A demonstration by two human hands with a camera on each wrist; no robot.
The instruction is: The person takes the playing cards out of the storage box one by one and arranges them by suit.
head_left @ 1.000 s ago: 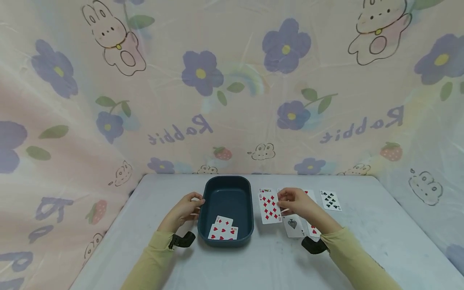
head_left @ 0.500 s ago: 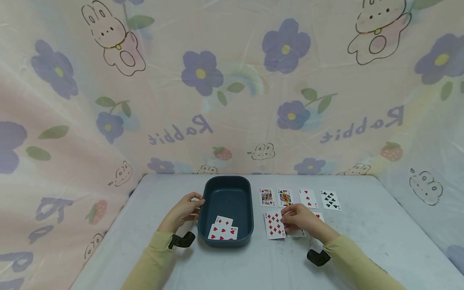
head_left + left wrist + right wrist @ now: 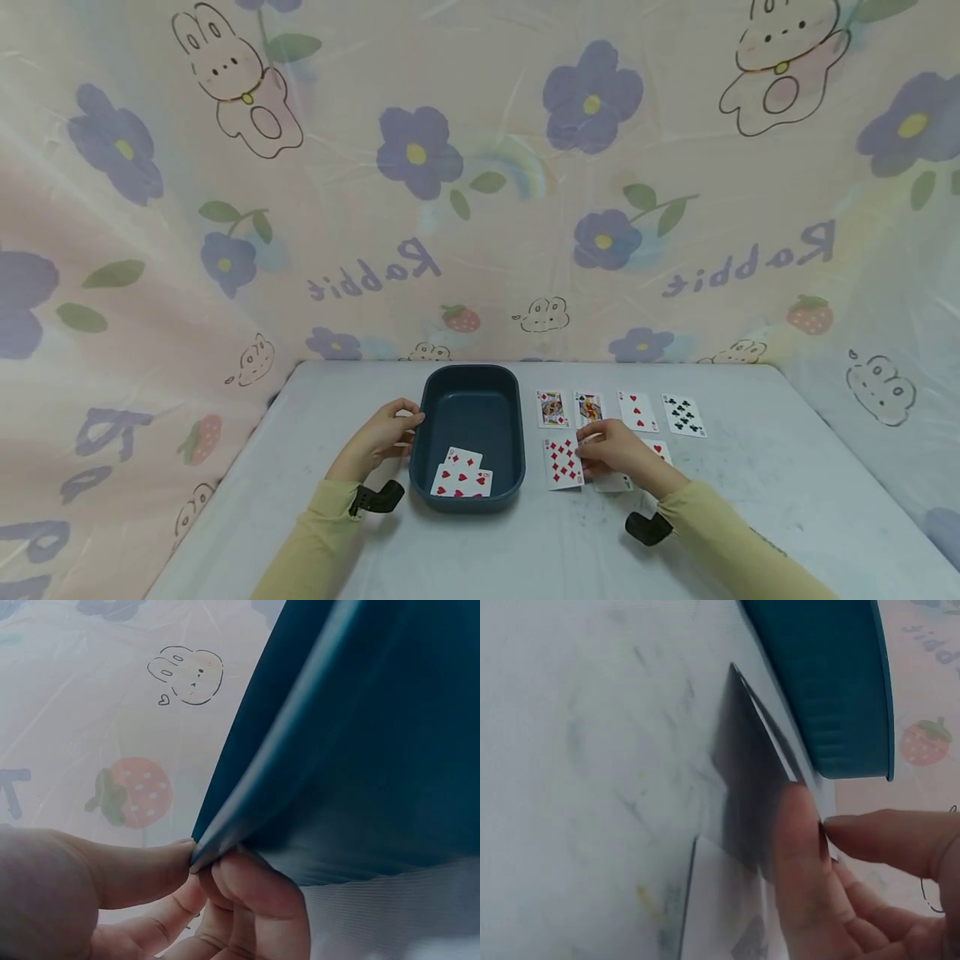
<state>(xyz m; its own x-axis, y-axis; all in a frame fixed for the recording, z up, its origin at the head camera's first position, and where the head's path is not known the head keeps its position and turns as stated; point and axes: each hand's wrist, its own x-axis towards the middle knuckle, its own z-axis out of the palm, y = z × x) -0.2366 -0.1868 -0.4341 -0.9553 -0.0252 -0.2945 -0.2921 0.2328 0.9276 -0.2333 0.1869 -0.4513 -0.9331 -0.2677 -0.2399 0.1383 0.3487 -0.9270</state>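
Observation:
At the dark blue tray (image 3: pixel 471 417), my left hand (image 3: pixel 384 433) pinches the left rim between thumb and fingers, as the left wrist view shows up close. Inside the tray's near end lie two playing cards (image 3: pixel 463 479), a heart card overlapping a diamond card. My right hand (image 3: pixel 613 450) pinches the right edge of a diamond playing card (image 3: pixel 562 462) just right of the tray. The right wrist view has this card (image 3: pixel 761 742) nearly edge-on, tilted, with a dark shadow under it. Beneath the hand, a spade card (image 3: pixel 617 482) and a heart card (image 3: pixel 660 449) are partly covered.
Behind the right hand lies a row of face-up cards: two face cards (image 3: pixel 552 409), a three of hearts (image 3: pixel 637 411) and a club card (image 3: pixel 683 415). All sit on a white-covered table (image 3: pixel 765 500). A patterned curtain (image 3: pixel 495 233) encloses the back and sides.
The right hand has brought the diamond card nearer to me and lower, uncovering the back row, then shifted slightly left and up. The left hand and tray have stayed put.

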